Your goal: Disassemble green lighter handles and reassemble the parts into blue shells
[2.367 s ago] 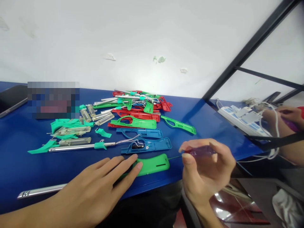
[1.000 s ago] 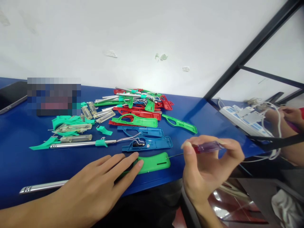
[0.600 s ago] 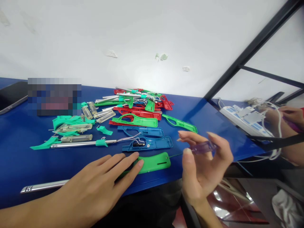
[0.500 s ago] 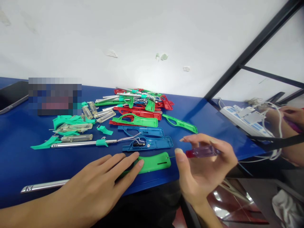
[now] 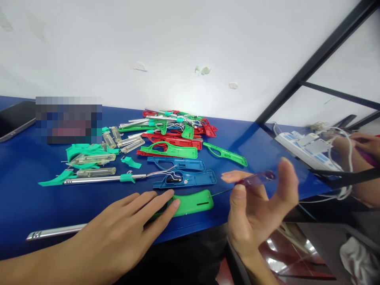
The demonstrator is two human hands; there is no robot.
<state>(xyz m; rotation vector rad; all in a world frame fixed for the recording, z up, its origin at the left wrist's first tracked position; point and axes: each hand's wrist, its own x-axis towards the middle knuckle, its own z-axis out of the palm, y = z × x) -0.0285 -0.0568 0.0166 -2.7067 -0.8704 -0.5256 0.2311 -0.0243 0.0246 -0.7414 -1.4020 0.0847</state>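
Note:
My left hand [image 5: 118, 233] lies flat on the blue table [image 5: 261, 146], its fingertips pressing on a green plastic lighter body [image 5: 191, 202] near the front edge. My right hand [image 5: 258, 213] hovers just right of it. Its thumb and fingers pinch the clear purple handle of a small screwdriver [image 5: 257, 179]. The thin shaft points left, with its tip at the green body's right end. A long metal tube [image 5: 50, 233] runs out from under my left hand toward the left.
A heap of red, green and blue lighter shells [image 5: 175, 138], metal tubes and clear gas tanks [image 5: 95, 172] covers the table's middle. A dark tablet [image 5: 14, 118] lies far left. Beyond a black frame bar, another person's hand [image 5: 366, 144] works beside a white power strip [image 5: 303, 148].
My right hand has kept turning the screwdriver handle between its fingers, regripping it; the fingers now spread wider. My left hand and the green body have stayed put.

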